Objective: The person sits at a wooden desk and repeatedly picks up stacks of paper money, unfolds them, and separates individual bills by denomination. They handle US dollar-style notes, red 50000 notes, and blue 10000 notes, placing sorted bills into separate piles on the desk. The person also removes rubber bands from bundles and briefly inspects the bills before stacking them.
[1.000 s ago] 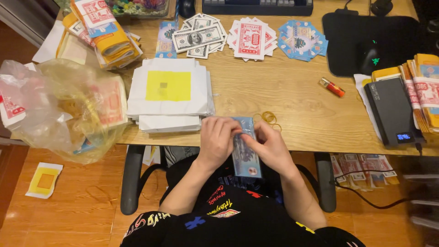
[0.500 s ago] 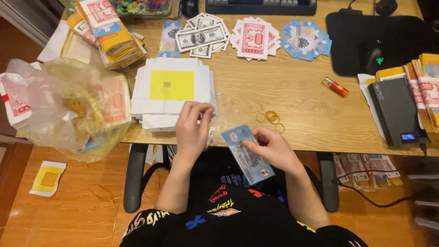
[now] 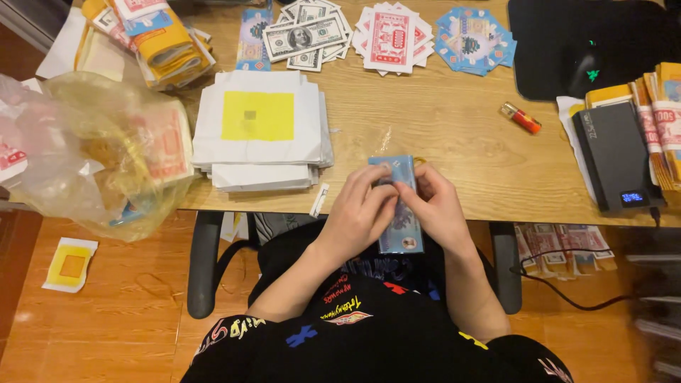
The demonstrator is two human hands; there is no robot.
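A thin stack of blue banknote-style papers (image 3: 399,234) is held upright over the wooden desk's front edge (image 3: 468,206), in front of my lap. My left hand (image 3: 358,216) grips its left side with fingers curled over the top. My right hand (image 3: 434,206) pinches the right side, and the thumbs meet near the middle. The stack's upper end (image 3: 391,164) pokes out above my fingers.
A pile of white sheets with a yellow square (image 3: 259,124) lies left of my hands. A clear plastic bag (image 3: 99,156) hangs at the desk's left end. Fanned paper notes (image 3: 386,35), a lighter (image 3: 520,117) and a black power bank (image 3: 616,159) sit further off.
My left hand had reached toward the white pile, then came back onto the blue stack. The stack, tilted in my right hand, now stands straight between both hands.
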